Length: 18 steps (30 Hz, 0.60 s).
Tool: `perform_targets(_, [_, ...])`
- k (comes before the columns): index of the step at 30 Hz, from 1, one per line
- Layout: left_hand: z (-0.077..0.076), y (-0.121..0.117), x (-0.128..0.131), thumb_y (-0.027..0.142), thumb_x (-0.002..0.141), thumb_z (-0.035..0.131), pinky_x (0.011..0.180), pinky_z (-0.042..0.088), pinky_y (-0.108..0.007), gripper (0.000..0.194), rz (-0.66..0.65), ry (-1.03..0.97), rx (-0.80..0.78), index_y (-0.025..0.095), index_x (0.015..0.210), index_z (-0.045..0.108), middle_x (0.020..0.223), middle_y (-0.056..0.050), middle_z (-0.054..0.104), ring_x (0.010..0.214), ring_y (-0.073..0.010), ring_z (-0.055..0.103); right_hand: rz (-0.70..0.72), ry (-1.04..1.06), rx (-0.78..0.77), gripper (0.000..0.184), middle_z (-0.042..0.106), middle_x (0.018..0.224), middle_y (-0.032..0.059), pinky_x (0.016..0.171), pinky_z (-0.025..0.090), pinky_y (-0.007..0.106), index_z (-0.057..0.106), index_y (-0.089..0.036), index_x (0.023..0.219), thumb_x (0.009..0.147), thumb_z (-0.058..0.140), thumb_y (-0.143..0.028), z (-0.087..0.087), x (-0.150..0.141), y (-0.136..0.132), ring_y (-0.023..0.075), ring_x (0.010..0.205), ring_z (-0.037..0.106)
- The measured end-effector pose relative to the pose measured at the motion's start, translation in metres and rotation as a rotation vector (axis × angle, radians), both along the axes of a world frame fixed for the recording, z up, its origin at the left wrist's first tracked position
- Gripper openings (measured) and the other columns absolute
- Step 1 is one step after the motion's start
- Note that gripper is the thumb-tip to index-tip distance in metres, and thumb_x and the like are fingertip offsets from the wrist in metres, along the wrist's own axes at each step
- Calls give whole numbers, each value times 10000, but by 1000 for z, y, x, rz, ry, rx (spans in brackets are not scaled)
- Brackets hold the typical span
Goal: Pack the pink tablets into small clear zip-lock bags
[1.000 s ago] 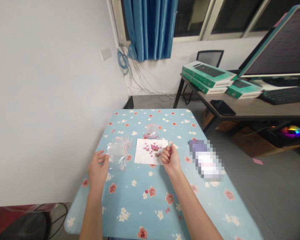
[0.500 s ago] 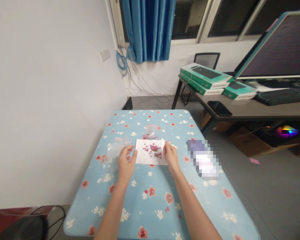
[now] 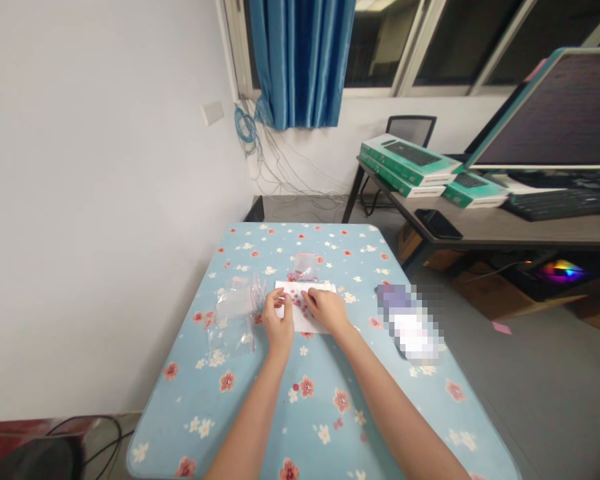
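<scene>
Small pink beads lie scattered on a white sheet of paper in the middle of the table. Over the sheet's left part is my left hand, its fingers curved and the thumb apart from them. My right hand reaches across the sheet from the right, its fingers pinched together above the beads. Whatever those fingertips hold, if anything, is too small to make out. Behind the sheet rests a small clear zip bag with pink pieces by its lower edge. Clear plastic bags lie left of my left hand.
The table has a blue flowered cover. A pixelated object lies at its right side. Beyond, a desk carries green keyboard boxes, a phone and a monitor. A wall runs along the left.
My left hand has moved right, from the clear bags to the sheet. My right hand has moved left from the sheet's right edge to over the beads, its fingers now pinched.
</scene>
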<state>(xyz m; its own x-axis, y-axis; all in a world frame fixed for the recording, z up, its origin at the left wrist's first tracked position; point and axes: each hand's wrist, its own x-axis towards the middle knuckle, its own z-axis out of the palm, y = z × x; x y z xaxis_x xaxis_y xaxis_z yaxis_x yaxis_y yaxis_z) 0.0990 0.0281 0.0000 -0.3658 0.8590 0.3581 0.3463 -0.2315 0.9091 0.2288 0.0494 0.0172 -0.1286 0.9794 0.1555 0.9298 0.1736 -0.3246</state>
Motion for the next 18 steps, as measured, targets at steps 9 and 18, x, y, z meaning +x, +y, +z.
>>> perform_targets(9, [-1,1,0,353,878,478,741,483,-295,221,-7,-31,-34,203,1006,577,865,-43,644,777,-167,598,-28,-21,64,317,673,767,53,555,244,264,575,-191,742,947,404,-362,-12,3,2,162,650,582])
perform_targets(18, [2,0,1,338,875,480,752,475,-293,210,-2,-25,-28,195,992,580,872,-49,650,795,-168,597,-66,-14,54,291,660,817,57,550,255,263,590,-190,776,940,424,-364,-11,2,2,162,666,576])
